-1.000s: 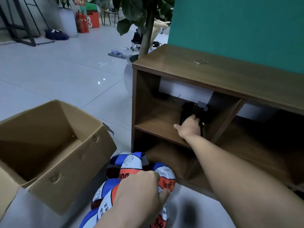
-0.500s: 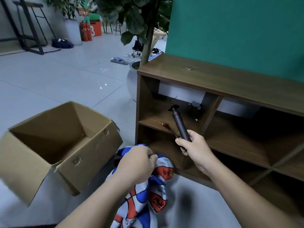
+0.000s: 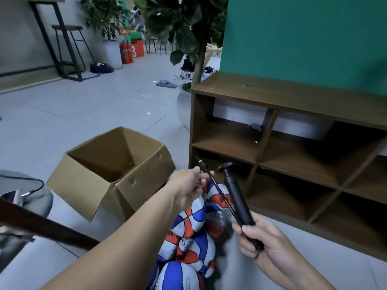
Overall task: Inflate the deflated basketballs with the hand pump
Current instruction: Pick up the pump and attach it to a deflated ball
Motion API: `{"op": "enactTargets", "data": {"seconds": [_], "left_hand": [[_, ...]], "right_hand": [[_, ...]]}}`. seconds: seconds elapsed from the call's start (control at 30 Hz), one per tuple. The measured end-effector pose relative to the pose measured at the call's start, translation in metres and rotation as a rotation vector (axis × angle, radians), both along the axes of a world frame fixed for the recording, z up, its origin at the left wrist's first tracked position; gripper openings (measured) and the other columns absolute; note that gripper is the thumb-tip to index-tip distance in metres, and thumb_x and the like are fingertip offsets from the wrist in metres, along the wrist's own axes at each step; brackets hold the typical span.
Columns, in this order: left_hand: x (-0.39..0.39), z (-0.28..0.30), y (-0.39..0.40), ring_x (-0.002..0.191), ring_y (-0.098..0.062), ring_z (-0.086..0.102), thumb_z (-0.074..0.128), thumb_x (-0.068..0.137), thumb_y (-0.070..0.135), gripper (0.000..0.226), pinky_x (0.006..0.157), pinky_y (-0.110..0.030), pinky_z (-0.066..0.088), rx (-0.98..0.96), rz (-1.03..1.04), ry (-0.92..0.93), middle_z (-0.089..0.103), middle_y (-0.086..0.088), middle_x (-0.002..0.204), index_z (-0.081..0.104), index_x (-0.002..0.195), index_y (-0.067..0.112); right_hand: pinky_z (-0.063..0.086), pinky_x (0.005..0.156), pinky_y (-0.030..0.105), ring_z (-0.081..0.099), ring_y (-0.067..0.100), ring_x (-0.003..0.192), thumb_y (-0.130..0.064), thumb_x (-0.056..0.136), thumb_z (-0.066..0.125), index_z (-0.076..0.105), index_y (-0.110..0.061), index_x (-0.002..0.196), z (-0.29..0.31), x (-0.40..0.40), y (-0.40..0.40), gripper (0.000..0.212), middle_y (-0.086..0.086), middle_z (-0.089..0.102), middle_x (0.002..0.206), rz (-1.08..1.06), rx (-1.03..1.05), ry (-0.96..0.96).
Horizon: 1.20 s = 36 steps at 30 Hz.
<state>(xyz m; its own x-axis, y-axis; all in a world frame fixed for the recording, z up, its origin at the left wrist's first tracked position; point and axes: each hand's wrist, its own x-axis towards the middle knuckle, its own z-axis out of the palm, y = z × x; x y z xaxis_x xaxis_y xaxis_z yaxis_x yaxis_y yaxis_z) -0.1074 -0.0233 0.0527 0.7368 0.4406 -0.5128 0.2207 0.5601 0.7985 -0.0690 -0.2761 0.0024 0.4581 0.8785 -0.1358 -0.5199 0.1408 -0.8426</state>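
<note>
A black hand pump stands tilted in front of me, handle end up. My right hand grips its lower end. A thin black hose runs from there up to my left hand, which pinches it near the metal needle tip. Below both hands lies a pile of limp, deflated basketballs in red, white and blue, on the floor.
An open cardboard box lies tipped on the floor to the left. A low brown wooden shelf unit stands to the right against a green wall. A potted tree in a white pot stands behind the shelf's left end.
My right hand has taken the pump out of the shelf and brought it toward me. My left hand has let go of the basketballs and taken hold of the hose near its needle.
</note>
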Motion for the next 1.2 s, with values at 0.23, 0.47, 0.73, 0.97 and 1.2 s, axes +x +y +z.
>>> {"op": "enactTargets", "data": {"seconds": [0.23,0.47,0.73,0.97,1.2], "left_hand": [[-0.028,0.015,0.008,0.062,-0.008,0.042,0.061,0.109,0.028,0.032,0.045,-0.017,0.030,0.092,-0.033,-0.138,0.079,-0.007,0.107,0.067,0.135,0.010],[-0.030,0.033,-0.005,0.097,-0.016,0.064,0.077,0.098,0.038,0.033,0.088,-0.030,0.052,0.137,-0.221,-0.286,0.073,-0.005,0.113,0.077,0.118,0.013],[-0.033,0.052,-0.021,0.086,-0.013,0.071,0.066,0.105,0.038,0.036,0.075,-0.031,0.047,0.471,-0.247,-0.219,0.080,-0.010,0.105,0.068,0.121,0.006],[-0.029,0.053,-0.005,0.074,-0.015,0.070,0.071,0.098,0.035,0.028,0.064,-0.029,0.043,0.732,-0.044,-0.098,0.081,-0.003,0.081,0.071,0.100,0.007],[-0.023,0.045,0.011,0.068,-0.032,0.066,0.074,0.089,0.031,0.033,0.066,-0.039,0.049,0.829,0.084,-0.060,0.078,-0.005,0.073,0.071,0.093,-0.001]], "right_hand": [[0.030,0.061,0.033,0.033,0.020,0.064,-0.017,0.093,0.078,0.060,0.006,0.137,-0.018,-0.014,-0.019,0.053,0.018,0.050,0.094,0.049,-0.094,0.038],[0.050,0.067,0.036,0.057,0.029,0.070,-0.040,0.108,0.057,0.074,0.002,0.117,-0.040,-0.020,0.000,0.047,0.021,0.065,0.093,-0.078,-0.402,0.024],[0.059,0.089,0.042,0.071,0.024,0.092,-0.048,0.107,0.058,0.081,-0.016,0.110,-0.069,-0.024,0.040,0.040,0.009,0.078,0.105,0.085,-0.511,-0.188],[0.053,0.101,0.037,0.063,0.008,0.113,-0.066,0.087,0.071,0.062,-0.029,0.132,-0.120,0.031,0.100,0.059,-0.011,0.065,0.125,-0.162,-0.743,-0.970],[0.055,0.103,0.045,0.061,0.022,0.122,-0.046,0.076,0.079,0.050,-0.025,0.138,-0.153,0.081,0.178,0.071,-0.001,0.062,0.133,-0.091,-0.761,-1.025]]}}
